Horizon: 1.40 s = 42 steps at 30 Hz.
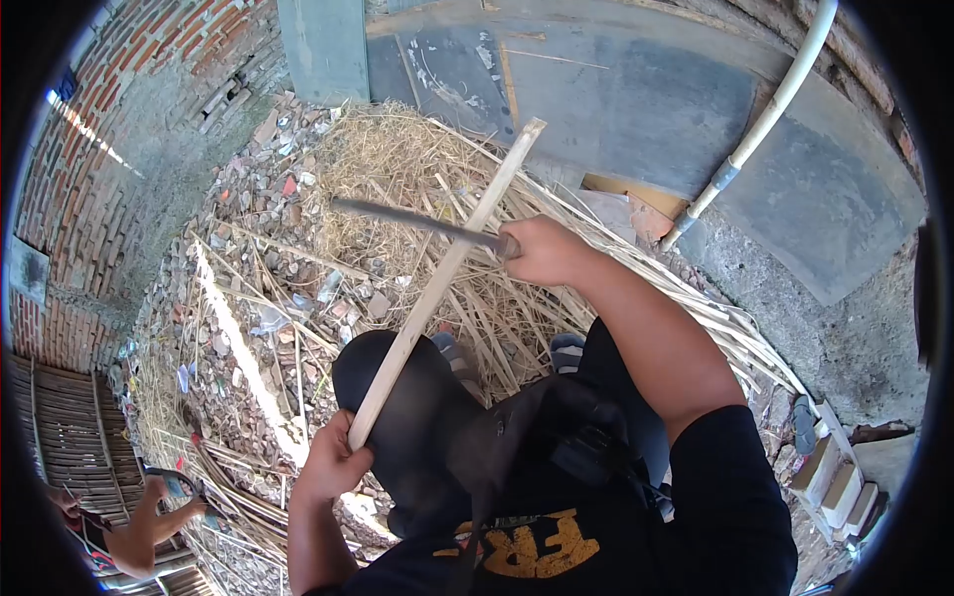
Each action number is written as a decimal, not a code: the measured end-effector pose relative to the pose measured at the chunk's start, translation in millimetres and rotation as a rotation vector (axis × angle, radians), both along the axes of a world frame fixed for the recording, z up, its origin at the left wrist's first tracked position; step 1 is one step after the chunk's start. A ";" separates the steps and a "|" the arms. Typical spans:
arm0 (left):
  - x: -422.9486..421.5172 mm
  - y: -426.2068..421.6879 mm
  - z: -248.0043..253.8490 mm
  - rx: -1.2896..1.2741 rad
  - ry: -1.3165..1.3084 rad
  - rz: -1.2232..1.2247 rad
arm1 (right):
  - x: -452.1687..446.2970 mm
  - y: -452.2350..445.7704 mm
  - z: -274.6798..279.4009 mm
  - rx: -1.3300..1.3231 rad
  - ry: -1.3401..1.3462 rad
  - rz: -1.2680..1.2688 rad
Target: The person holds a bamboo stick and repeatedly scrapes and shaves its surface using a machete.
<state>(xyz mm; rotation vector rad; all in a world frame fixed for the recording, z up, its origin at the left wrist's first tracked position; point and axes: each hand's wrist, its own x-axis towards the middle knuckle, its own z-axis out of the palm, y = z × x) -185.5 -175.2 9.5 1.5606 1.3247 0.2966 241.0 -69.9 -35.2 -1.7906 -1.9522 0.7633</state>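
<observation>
A long, pale bamboo strip (434, 291) slants across the middle of the head view, its near end over my dark-clad knee. Around that near end my left hand (336, 457) is closed, thumb on top. My right hand (547, 251) grips the wooden handle of a machete (409, 221), whose dark blade points left. The blade crosses the strip in its upper half and looks to be against it, though exact contact is hard to tell. Below lie heaped pale shavings (383, 169) and several split strips (517, 343) near my sandalled feet.
Rubble and litter (268, 333) cover the ground on the left. A brick wall (75, 223) stands at far left, grey panels (656, 109) at the back with a white pipe (770, 124). Another person's legs (149, 521) show at lower left, beside a slatted bamboo panel (70, 422).
</observation>
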 end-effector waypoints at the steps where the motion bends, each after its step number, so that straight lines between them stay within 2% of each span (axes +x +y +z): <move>1: -2.3 0.0 -3.3 -0.002 -0.003 0.000 | -12.1 -10.1 5.3 0.024 -0.060 0.100; 3: -2.0 1.0 -3.9 -0.021 -0.014 0.006 | -18.1 -16.4 18.1 0.004 -0.222 0.220; 6: -0.2 -3.5 -0.6 -0.061 -0.047 0.032 | 31.2 20.3 -28.7 -0.059 0.095 -0.062; 9: -6.3 -0.9 -1.7 -0.065 -0.071 0.033 | 40.6 21.6 -29.0 0.128 0.121 -0.329; 12: 3.4 -4.4 4.8 0.018 0.006 0.035 | 17.5 3.1 -1.5 0.019 0.132 -0.122; 15: -2.3 -3.3 -1.7 0.081 0.073 -0.035 | -16.2 -23.1 23.8 0.050 -0.270 0.190; 18: -1.2 -9.4 1.9 0.011 0.026 0.029 | 16.2 5.0 -10.7 -0.053 0.062 0.080; 19: 1.2 -7.2 2.2 -0.014 -0.016 0.066 | 32.6 18.2 -19.3 -0.098 0.155 -0.125; 22: -12.9 -3.0 -4.1 0.078 0.083 -0.042 | 51.6 26.1 -35.9 -0.017 0.209 -0.333; 23: -9.0 -4.4 -5.6 0.188 0.073 -0.037 | 51.9 24.1 -35.0 0.031 0.215 -0.365; 28: -0.3 -13.4 0.2 0.332 0.203 -0.072 | 19.5 -10.7 22.4 -0.004 -0.119 -0.067; 32: 18.3 -26.4 7.8 0.452 0.421 -0.054 | 5.9 -21.3 21.6 0.026 -0.297 0.134; 33: 17.9 -30.5 7.2 0.473 0.464 -0.048 | 13.1 -18.1 13.8 0.022 -0.224 0.112; 36: 15.8 -29.5 9.2 0.397 0.456 -0.039 | 46.6 13.2 -18.0 -0.043 0.000 -0.170; 39: 12.5 -28.7 6.8 0.481 0.450 -0.066 | 49.2 14.7 -18.7 0.063 -0.021 -0.252; 42: 10.7 -23.3 6.6 0.407 0.395 -0.082 | 26.8 -9.7 13.9 0.038 -0.191 0.008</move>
